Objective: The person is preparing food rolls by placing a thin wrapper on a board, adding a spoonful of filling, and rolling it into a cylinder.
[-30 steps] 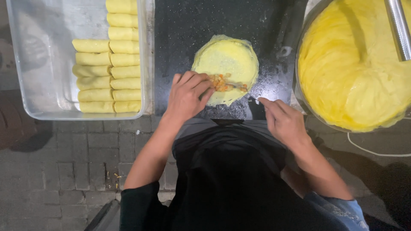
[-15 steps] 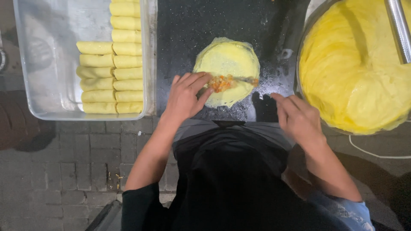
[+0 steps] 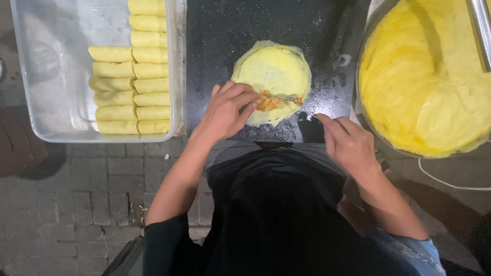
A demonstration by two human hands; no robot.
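Head view, looking straight down. Thin round yellow wrapper [image 3: 271, 76] flat on the dark table [image 3: 215, 36], near the table's near edge, midway along it. Small heap of orange filling [image 3: 270, 102] on the wrapper's near part, with a slim metal spoon or knife [image 3: 286, 98] lying across it; which of the two, too small to tell.

Left hand [image 3: 225, 110] at the wrapper's near-left rim, fingers [image 3: 245, 97] curled loosely and touching the filling and the rim; grip half closed, pressing rather than holding anything clear of the table. Right hand [image 3: 348, 143] at the near edge of the table, just right of the wrapper, fingers partly bent, index pointing toward the tool's end; whether touching the tool, cannot tell. Nothing plainly clasped.

Wrapper most likely soft, limp, light and easy to tear, perhaps a little greasy: best taken by the near rim with flat fingertips, both sides at once, not pinched in the middle. Filling loose, apt to spill if the sheet is tilted.

Clear plastic tray [image 3: 51, 71] over the table's left edge, holding finished yellow rolls [image 3: 134, 87] stacked in two rows against its right wall. Large bowl of yellow batter [image 3: 424, 82] at the right edge, well apart from both hands, a metal handle [image 3: 481, 30] leaning in at the far right corner.
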